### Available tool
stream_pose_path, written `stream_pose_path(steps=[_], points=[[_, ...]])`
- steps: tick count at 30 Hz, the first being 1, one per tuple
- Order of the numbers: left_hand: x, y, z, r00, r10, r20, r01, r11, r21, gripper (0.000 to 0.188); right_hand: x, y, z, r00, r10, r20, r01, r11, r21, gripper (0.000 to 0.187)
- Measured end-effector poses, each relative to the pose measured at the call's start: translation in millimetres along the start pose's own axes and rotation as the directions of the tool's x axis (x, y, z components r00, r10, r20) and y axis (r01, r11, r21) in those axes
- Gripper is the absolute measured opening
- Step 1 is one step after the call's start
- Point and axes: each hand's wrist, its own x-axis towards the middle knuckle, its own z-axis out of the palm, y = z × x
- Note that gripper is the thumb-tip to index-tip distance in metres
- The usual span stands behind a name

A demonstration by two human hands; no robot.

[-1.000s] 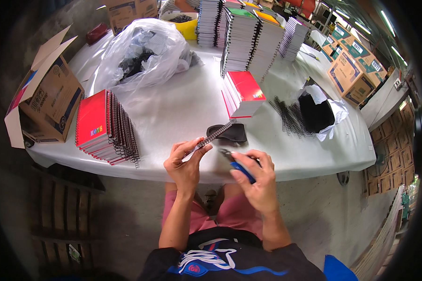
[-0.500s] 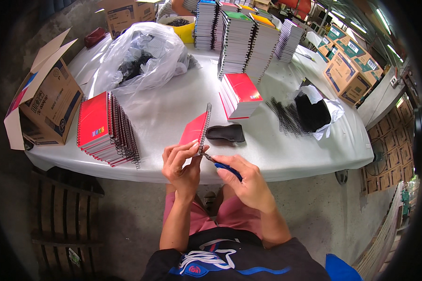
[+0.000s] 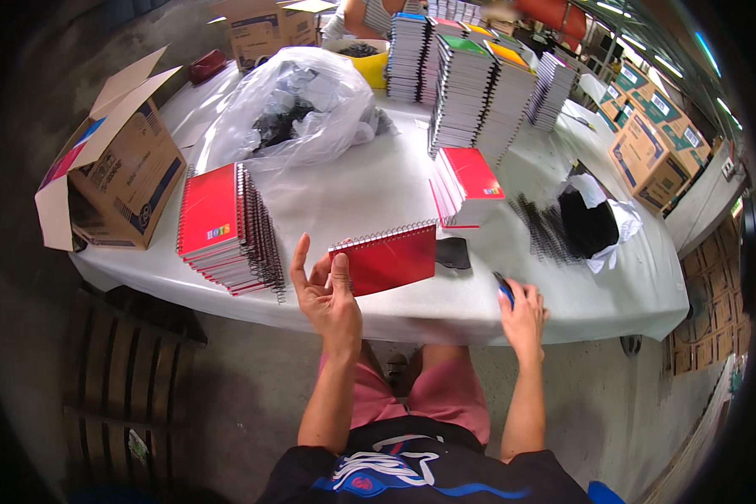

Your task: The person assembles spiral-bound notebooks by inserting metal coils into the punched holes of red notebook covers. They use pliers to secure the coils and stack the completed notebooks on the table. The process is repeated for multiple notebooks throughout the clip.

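Note:
A red spiral notebook (image 3: 386, 262) is pinched at its left end by my left hand (image 3: 332, 298), thumb in front. Its wire coil runs along the upper edge. My right hand (image 3: 525, 317) is closed round blue-handled pliers (image 3: 504, 290) at the table's front edge; their jaws are hard to make out. Partly hidden behind the notebook lies a black, shoe-shaped object (image 3: 454, 254). A stack of red spiral notebooks (image 3: 212, 220) stands to the left. Beyond the held notebook sits a pile of red-covered books (image 3: 472, 181), its pages facing left.
Loose black coils (image 3: 539, 231) lie beside a bundle of black coils (image 3: 586, 220) in white paper. A clear plastic bag (image 3: 311, 109), an open carton (image 3: 130, 181) and tall notebook stacks (image 3: 462, 97) stand on the white-covered table (image 3: 344, 202). A person (image 3: 370, 17) is at the far side.
The pliers have come away from the notebook's coil and moved right with my right hand. My left hand has turned the notebook so its coil lies nearly level and its cover faces me.

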Motion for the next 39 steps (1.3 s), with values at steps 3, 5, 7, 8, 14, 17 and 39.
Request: stream_pose_path(steps=[3, 5, 7, 8, 14, 17, 39], points=[[0, 8, 6, 0.999, -0.044, 0.0, 0.044, 0.993, -0.105, 0.045, 7, 2, 2, 0.994, -0.076, -0.083, 0.064, 0.987, -0.147, 0.053], [-2, 11, 9, 0.999, -0.045, 0.018, 0.047, 0.983, -0.177, 0.041, 9, -23, -6, 0.956, -0.263, -0.133, 0.283, 0.944, 0.171, 0.058], [-5, 20, 10, 0.997, -0.065, 0.041, 0.073, 0.968, -0.239, 0.04, 6, -67, -5, 0.927, -0.372, -0.047, 0.296, 0.648, 0.702, 0.061], [-4, 21, 9, 0.997, -0.056, 0.051, 0.068, 0.962, -0.265, 0.038, 2, -89, 1, 0.916, -0.4, -0.013, 0.196, 0.42, 0.886, 0.059], [6, 66, -22, 0.921, 0.387, 0.038, -0.385, 0.921, -0.057, 0.037, 26, -175, -8, 0.905, -0.419, 0.066, -0.184, -0.247, 0.951, 0.047], [24, 92, -46, 0.813, 0.57, -0.121, -0.555, 0.821, 0.136, 0.038, 48, -227, -24, 0.866, -0.498, 0.04, -0.212, -0.293, 0.932, 0.044], [81, 75, -111, 0.975, 0.214, -0.066, -0.202, 0.967, 0.152, 0.067, 68, -429, 8, -0.158, -0.883, -0.442, 0.832, -0.36, 0.422, 0.046]])
